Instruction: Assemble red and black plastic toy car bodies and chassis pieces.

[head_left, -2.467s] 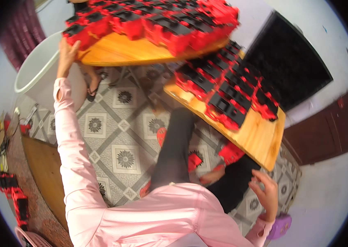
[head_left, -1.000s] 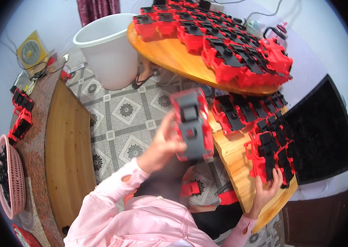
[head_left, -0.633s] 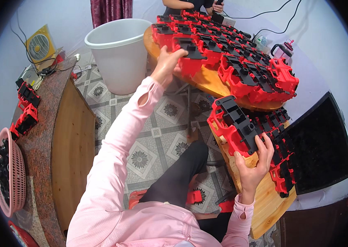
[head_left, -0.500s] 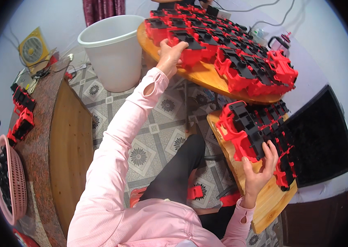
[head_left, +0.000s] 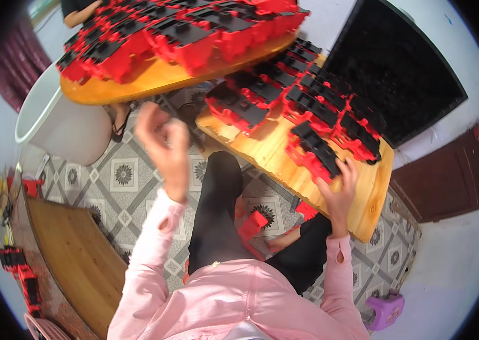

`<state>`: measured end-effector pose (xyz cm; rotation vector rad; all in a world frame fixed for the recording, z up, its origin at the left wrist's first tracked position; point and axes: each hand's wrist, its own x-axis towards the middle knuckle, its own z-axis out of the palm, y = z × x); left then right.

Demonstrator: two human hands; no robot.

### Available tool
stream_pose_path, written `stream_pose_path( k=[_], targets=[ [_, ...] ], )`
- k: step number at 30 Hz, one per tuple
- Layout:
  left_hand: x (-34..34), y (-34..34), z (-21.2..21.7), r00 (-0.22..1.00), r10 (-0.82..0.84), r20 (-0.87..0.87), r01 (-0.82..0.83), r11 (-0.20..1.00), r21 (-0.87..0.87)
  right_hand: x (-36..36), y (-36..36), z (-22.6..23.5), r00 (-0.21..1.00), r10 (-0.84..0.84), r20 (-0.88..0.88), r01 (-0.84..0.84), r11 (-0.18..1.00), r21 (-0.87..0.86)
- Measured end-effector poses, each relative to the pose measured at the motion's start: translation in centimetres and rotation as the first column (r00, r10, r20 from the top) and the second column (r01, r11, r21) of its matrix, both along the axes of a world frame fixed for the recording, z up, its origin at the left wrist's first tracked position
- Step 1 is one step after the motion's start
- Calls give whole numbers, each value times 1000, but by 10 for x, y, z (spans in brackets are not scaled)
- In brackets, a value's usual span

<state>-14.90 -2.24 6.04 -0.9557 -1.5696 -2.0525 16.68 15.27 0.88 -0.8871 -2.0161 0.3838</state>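
Note:
My right hand [head_left: 339, 190] grips the near end of a red-and-black plastic housing [head_left: 313, 152], which rests on the wooden board [head_left: 367, 212]. Its thumb is on the near side and its fingers lie over the black top. My left hand [head_left: 166, 147] is blurred by motion in the air, short of the round table and left of the board. Its fingers are bent and apart from the thumb, with nothing visible between them. Several similar housings [head_left: 245, 102] stand in rows on the board, beyond the held one.
The round wooden table [head_left: 137, 90] carries many packed red-and-black housings [head_left: 183, 42]. A white bin [head_left: 75, 127] stands at left, a stone-topped counter [head_left: 52, 272] lower left. A dark screen [head_left: 392, 62] leans behind the board. Another person's arm [head_left: 81, 14] shows beyond the table.
The view has turned right. My left hand has let go of a housing on the round table and come back toward me. The right hand's housing, tilted up before, now lies lower on the board.

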Motion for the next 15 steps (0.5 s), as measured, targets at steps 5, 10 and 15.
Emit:
stream_pose_path(
  k=[5,10,15],
  targets=[
    [119,53,-62,943,-331,34,323,885,-336,-19,31,-10,999,41,7,-42,995,95],
    [175,55,-78,873,-468,-138,362,811,-459,5,25,0,999,37,-38,-32,993,114],
    [221,100,-80,682,-710,-173,566,663,-490,103,85,-17,869,-330,-370,327,942,-71]
  ],
)
